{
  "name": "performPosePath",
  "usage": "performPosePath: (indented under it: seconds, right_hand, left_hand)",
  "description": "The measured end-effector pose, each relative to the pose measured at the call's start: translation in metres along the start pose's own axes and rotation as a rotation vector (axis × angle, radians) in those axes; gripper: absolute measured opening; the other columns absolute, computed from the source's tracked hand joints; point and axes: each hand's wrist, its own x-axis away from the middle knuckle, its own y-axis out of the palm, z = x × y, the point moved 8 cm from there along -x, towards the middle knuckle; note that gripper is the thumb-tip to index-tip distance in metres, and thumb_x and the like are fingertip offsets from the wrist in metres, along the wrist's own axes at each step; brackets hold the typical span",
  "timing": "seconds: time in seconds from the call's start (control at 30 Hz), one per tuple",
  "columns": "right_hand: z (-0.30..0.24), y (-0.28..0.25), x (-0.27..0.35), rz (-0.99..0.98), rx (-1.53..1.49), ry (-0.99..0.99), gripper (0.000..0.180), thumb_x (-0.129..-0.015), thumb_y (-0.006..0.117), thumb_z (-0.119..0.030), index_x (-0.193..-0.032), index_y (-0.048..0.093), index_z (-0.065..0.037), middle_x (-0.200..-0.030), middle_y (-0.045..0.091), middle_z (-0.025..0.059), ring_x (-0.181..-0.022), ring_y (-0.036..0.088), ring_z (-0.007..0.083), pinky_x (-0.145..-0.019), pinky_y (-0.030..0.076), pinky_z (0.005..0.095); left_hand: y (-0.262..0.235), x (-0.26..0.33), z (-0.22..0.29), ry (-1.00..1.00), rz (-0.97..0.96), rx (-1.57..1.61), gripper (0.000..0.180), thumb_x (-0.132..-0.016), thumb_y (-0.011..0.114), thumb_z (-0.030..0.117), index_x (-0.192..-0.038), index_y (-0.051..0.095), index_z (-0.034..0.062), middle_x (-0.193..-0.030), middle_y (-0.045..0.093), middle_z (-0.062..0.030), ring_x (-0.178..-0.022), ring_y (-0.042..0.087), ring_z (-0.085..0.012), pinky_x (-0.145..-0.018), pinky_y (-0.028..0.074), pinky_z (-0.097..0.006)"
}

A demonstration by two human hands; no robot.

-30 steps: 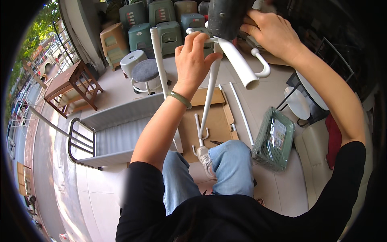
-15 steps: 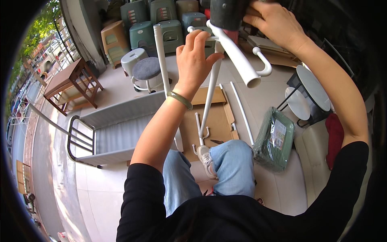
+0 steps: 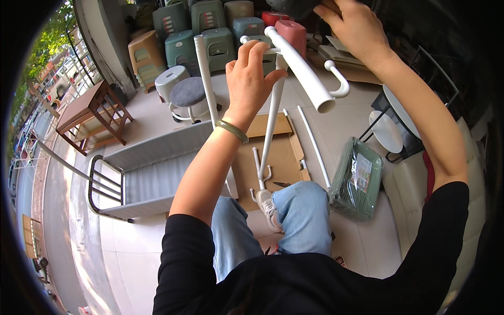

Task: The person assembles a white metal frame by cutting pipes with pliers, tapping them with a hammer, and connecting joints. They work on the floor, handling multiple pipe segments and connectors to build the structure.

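My left hand [image 3: 251,79] is raised with its fingers curled around the joint of a white metal tube frame [image 3: 302,71], a green bangle on the wrist. My right hand [image 3: 356,26] reaches higher and grips a dark rounded part [image 3: 294,6] at the top edge of the view, where the frame meets it. One thick white tube points toward the camera with an open end. A thinner white leg [image 3: 270,131] hangs down toward a flat cardboard sheet [image 3: 278,157] on the floor. Another white tube [image 3: 206,79] stands upright to the left of my left hand.
Stacked plastic stools [image 3: 210,26] stand at the back, a grey cushioned stool [image 3: 188,94] nearer. A flat grey trolley [image 3: 142,178] lies to the left, a wooden table [image 3: 89,113] beyond it. Loose white rods [image 3: 315,147], a green packaged bundle [image 3: 357,181] and round white tables [image 3: 388,131] sit to the right.
Both hands have lifted the white frame and dark part higher and further away. My right hand has moved to the top edge; the thick tube's open end has swung nearer the camera.
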Motion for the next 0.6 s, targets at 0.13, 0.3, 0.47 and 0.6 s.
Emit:
performPosePath:
  seconds: [0.13,0.3,0.47,0.6]
  right_hand:
    - [-0.01,0.005,0.009,-0.236,0.139,-0.012,0.028,-0.087,0.061,-0.033,-0.093,0.063,-0.005,-0.081,0.066,0.0198,-0.081,0.065,0.0395,-0.073,0.052,0.0452]
    - [-0.024,-0.025,0.0,0.014,-0.055,0.03,0.025,-0.086,0.059,-0.028,-0.092,0.064,-0.004,-0.079,0.066,0.0241,-0.079,0.065,0.0437,-0.073,0.052,0.0513]
    - [0.002,0.0,0.019,-0.408,-0.084,0.16,0.026,-0.088,0.059,-0.027,-0.094,0.064,-0.002,-0.079,0.068,0.0209,-0.077,0.068,0.0374,-0.072,0.052,0.0443]
    - [0.055,0.014,0.086,0.071,-0.393,0.419,0.028,-0.087,0.064,-0.028,-0.099,0.065,-0.002,-0.086,0.07,0.0161,-0.081,0.068,0.0329,-0.072,0.052,0.0408]
  left_hand:
    - [0.0,0.0,-0.001,0.006,-0.007,-0.011,0.062,-0.064,0.084,0.03,-0.115,0.052,0.0131,-0.12,0.054,-0.0027,-0.101,0.057,-0.0224,-0.083,0.039,-0.038]
    - [0.003,-0.002,0.005,0.053,0.002,-0.082,0.068,-0.061,0.085,0.016,-0.12,0.051,0.0124,-0.123,0.051,-0.0033,-0.073,0.056,-0.0154,-0.079,0.042,-0.034]
    - [0.006,-0.006,0.008,0.037,-0.042,-0.059,0.068,-0.064,0.085,0.031,-0.119,0.051,0.0103,-0.124,0.051,-0.0071,-0.107,0.056,-0.0254,-0.084,0.04,-0.04]
    - [0.0,-0.006,0.011,0.095,0.019,0.034,0.067,-0.067,0.081,0.01,-0.124,0.047,0.0062,-0.127,0.046,-0.0119,-0.105,0.055,-0.0277,-0.086,0.045,-0.042]
